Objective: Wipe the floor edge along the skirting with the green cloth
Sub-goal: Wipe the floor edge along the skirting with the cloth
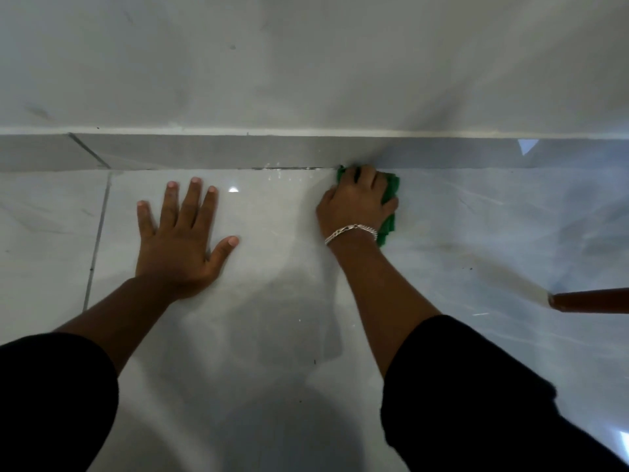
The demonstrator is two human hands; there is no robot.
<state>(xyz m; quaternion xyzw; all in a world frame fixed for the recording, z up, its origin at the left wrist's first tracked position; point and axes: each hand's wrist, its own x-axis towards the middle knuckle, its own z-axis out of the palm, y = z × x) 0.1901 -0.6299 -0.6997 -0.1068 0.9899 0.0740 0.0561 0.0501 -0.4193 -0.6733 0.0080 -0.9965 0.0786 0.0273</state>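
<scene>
Cloth [391,199] of green colour is found at the floor edge, pressed on the floor [272,301] just where the glossy tiles meet the grey skirting [238,151]. It is bunched under the right hand [357,202], and only its far corner, its right side and a strip near the wrist are seen. The far corner touches the foot of the skirting. The right hand is closed over the cloth, with the fingers curled down on it and the thumb at the right side, so the cloth is grasped and held against the floor. A silver chain bracelet [350,232] is worn on the right wrist.

The left hand [180,240] is laid flat on the tile, well apart from the cloth, with the palm down and the fingers spread; nothing is held in it. Its fingertips point to the skirting but do not reach it. Both forearms are bare, and black sleeves [51,396] are seen at the bottom of the view.

A dark line with some small pale specks is seen along the joint between floor and skirting, to the left of the cloth. A grout line [97,240] runs across the floor at the left. Above the skirting a pale wall [306,63] is seen. At the right border a brown rounded wooden piece [592,301] comes into view, just above the floor; what it belongs to cannot be told.
</scene>
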